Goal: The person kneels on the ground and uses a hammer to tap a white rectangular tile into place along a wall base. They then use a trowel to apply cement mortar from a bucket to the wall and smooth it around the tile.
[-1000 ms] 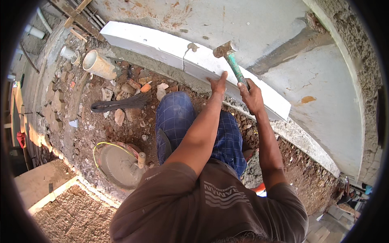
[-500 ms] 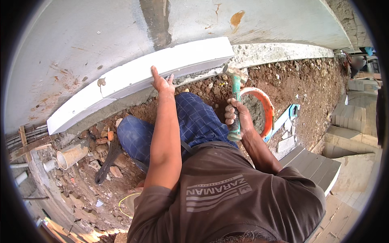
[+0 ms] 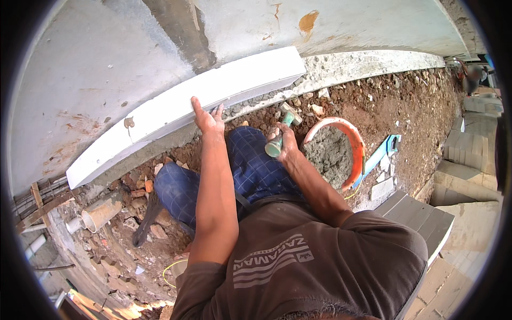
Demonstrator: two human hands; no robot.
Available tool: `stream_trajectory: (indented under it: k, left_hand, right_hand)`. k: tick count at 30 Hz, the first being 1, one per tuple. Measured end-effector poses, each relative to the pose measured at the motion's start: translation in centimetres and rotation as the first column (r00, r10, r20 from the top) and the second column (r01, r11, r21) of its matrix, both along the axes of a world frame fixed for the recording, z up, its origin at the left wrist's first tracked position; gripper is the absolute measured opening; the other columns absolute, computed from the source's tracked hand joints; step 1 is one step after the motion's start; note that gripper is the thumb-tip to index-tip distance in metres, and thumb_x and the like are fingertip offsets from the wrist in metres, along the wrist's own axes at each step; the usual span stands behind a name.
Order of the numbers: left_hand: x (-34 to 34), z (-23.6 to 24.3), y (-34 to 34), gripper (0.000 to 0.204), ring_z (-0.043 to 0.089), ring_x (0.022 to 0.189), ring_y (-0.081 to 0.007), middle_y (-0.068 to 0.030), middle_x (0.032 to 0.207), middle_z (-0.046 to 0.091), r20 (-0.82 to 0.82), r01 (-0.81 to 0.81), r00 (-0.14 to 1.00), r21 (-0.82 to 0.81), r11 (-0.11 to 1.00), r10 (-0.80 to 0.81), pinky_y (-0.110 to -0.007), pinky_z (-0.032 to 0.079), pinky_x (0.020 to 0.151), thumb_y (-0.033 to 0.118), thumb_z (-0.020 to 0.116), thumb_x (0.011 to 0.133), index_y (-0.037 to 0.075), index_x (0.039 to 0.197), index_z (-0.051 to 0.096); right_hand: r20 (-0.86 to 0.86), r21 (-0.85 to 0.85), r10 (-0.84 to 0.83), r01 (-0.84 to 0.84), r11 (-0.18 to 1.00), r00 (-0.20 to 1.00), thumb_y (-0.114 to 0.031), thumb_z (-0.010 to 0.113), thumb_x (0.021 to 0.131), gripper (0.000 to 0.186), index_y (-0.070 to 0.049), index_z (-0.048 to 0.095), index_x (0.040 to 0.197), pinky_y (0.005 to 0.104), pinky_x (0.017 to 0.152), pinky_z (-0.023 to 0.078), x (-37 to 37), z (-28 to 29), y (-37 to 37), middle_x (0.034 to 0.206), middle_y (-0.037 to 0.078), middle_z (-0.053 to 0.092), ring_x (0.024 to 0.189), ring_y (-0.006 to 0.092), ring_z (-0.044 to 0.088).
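A row of white lightweight blocks [image 3: 250,72] lies along the foot of the grey wall, on a strip of wet mortar. My left hand [image 3: 209,121] rests against it with fingers spread, the thumb on the top face and the other fingers at the front side. In my right hand [image 3: 288,143] is a hammer [image 3: 274,147], its green handle gripped and its blunt head pointing away from me, low over the soil in front of the blocks. Right of that hand stands an orange bucket [image 3: 356,143] holding grey mortar [image 3: 329,160].
A handsaw [image 3: 380,154] with a blue handle lies beyond the bucket. Grey blocks [image 3: 410,221] are stacked at the right. Pale pipes [image 3: 98,214] and rubble lie at the left. The grey wall [image 3: 106,64] runs along the far side. Another person [image 3: 472,77] is far off at the right.
My right hand has brought the hammer down and to the left, and its handle now tilts. My left hand stays on the blocks. The view has shifted slightly.
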State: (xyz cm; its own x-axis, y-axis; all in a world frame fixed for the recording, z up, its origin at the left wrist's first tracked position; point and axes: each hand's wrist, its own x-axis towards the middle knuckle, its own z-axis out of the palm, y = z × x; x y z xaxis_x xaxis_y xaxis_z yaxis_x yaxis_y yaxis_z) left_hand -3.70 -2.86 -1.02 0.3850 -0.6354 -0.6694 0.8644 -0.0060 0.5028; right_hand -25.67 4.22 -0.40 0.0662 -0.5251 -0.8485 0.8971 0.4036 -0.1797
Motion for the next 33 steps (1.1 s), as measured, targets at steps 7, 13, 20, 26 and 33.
stream_trajectory:
  k: [7,13,20,26,33]
  left_hand:
    - [-0.1,0.3,0.4,0.081,0.007,0.15,-0.0451,-0.0106,0.164,0.013,-0.001,0.006,1.0,-0.033,0.999,-0.006,-0.063,0.029,0.117,0.051,0.065,0.094,0.026,0.158,0.021]
    - [-0.3,0.8,-0.5,0.083,0.011,0.149,-0.0462,-0.0141,0.162,0.016,-0.012,-0.041,0.999,0.017,0.999,0.041,-0.062,0.03,0.116,0.05,0.066,0.094,0.021,0.158,0.022]
    - [0.1,0.3,-0.8,0.084,0.014,0.148,-0.0479,-0.0176,0.161,0.018,-0.046,-0.072,0.996,0.017,0.997,0.073,-0.062,0.033,0.115,0.049,0.068,0.092,0.018,0.157,0.024]
    - [-0.1,0.2,-0.9,0.083,0.015,0.147,-0.0495,-0.0168,0.161,0.019,-0.028,-0.054,0.998,-0.007,0.998,0.054,-0.062,0.032,0.115,0.048,0.068,0.093,0.016,0.156,0.026]
    - [-0.1,0.2,-0.9,0.079,0.018,0.146,-0.0508,-0.0136,0.16,0.023,-0.011,-0.102,0.995,0.041,0.994,0.102,-0.062,0.033,0.114,0.046,0.069,0.092,0.015,0.154,0.031]
  right_hand:
    - [0.175,-0.137,0.094,-0.071,0.988,0.98,-0.014,0.049,0.101,0.012,-0.01,0.048,0.091,0.025,0.048,0.05,2.2,0.4,-3.6,0.067,0.0,0.05,0.054,0.01,0.05]
    - [0.036,-0.053,0.007,-0.006,0.999,0.999,-0.013,0.049,0.102,0.007,-0.008,0.048,0.097,0.0247,0.047,0.051,3.4,1.9,-3.9,0.069,0.002,0.05,0.054,0.0124,0.051]
    - [0.072,-0.214,0.403,-0.381,0.9,0.912,-0.012,0.054,0.099,0.006,-0.009,0.049,0.1,0.0252,0.047,0.049,-3.3,1.3,-0.9,0.071,0.001,0.05,0.057,0.0096,0.051]
    - [-0.773,-0.131,0.503,-0.873,0.469,0.386,-0.012,0.066,0.093,0.031,-0.002,0.047,0.115,0.03,0.047,0.05,-5.3,12.1,4.0,0.072,0.005,0.057,0.052,0.0139,0.058]
    - [-0.96,-0.093,-0.273,-0.861,0.5,-0.055,-0.024,0.069,0.095,0.038,0.001,0.05,0.118,0.033,0.061,0.053,-1.5,19.3,-3.7,0.08,0.011,0.064,0.068,0.0187,0.064]
